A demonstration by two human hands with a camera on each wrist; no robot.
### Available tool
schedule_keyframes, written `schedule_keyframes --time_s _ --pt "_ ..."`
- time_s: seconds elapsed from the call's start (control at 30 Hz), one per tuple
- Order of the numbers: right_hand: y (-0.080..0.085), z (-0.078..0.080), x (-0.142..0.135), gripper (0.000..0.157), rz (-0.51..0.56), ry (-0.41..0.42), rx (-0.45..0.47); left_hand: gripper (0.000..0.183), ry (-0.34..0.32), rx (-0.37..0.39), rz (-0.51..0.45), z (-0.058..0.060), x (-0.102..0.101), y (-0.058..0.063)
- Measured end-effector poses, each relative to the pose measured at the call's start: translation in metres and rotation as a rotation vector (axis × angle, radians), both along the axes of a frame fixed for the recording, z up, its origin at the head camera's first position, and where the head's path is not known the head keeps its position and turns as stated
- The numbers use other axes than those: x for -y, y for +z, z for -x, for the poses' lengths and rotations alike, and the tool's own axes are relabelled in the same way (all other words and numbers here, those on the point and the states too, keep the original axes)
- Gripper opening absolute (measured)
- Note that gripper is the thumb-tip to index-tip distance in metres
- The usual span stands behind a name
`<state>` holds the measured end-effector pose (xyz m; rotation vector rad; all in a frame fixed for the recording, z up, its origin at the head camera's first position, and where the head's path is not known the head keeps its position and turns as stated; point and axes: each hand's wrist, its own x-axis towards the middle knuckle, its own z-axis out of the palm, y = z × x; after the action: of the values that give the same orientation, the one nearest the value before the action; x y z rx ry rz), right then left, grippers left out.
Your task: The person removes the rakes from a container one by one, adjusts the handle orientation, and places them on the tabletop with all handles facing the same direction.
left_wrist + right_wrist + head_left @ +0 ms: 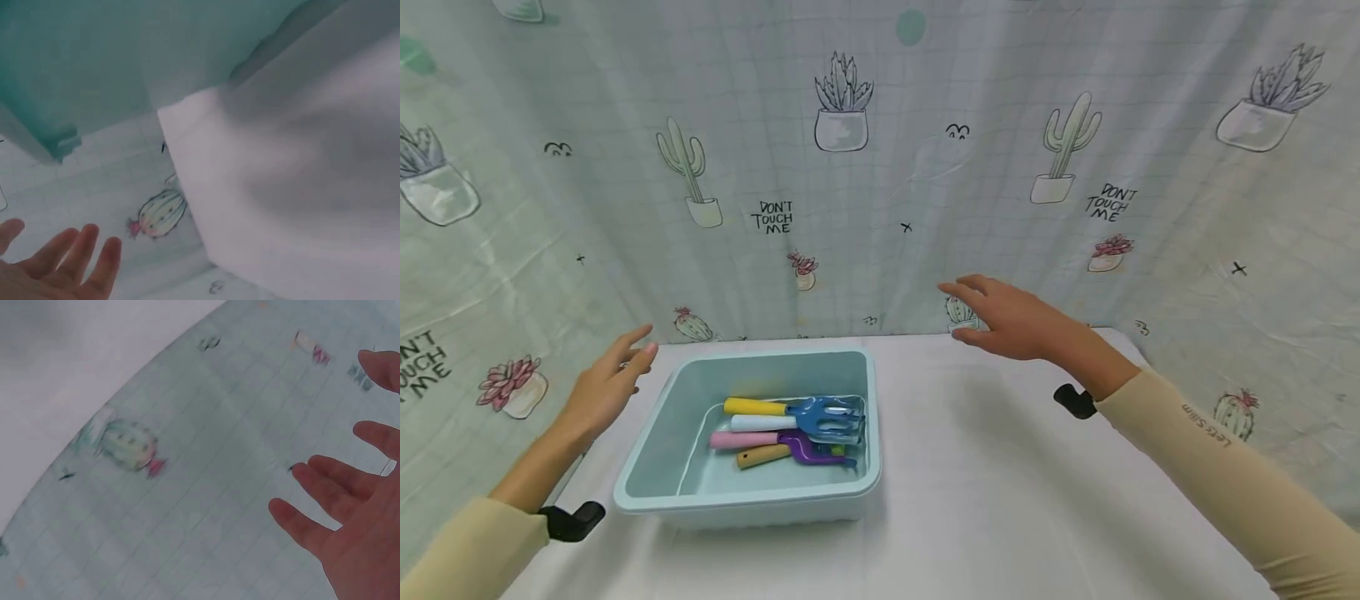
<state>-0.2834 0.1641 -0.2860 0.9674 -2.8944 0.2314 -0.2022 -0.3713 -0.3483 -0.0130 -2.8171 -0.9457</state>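
My left hand is raised beside the left end of a pale blue plastic basin, fingers loosely spread and holding nothing. Over the right part of the table hovers my right hand, its fingers relaxed and apart from any object. Inside the basin lies a pile of small garden hand tools. On top are blue forks, one with a yellow handle and one with a pale handle. Below them are a purple tool with a pink handle and a tan handle whose head is mostly covered.
The basin stands on a white-covered table, left of centre. A curtain printed with potted cacti hangs behind the table and along both sides. Black wrist mounts sit under both forearms.
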Motion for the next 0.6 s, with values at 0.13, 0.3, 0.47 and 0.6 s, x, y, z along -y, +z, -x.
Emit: schedule_keyframes --time_s 0.13,0.3,0.47,0.6 --pt "0.0 -0.01 0.03 0.069 -0.024 0.075 0.004 0.064 0.001 0.046 -0.121 -0.012 -0.006 -0.011" --pt "-0.001 -0.019 0.062 0.066 -0.04 0.162 0.036 0.067 0.01 0.132 -0.187 -0.018 -0.016 -0.022" --pt "0.002 -0.027 0.09 0.063 -0.057 0.246 0.051 0.068 -0.003 0.15 -0.238 -0.019 -0.02 -0.028" --pt "0.006 -0.028 0.114 0.062 -0.087 0.303 0.05 0.066 -0.009 0.108 -0.253 -0.022 -0.022 -0.03"
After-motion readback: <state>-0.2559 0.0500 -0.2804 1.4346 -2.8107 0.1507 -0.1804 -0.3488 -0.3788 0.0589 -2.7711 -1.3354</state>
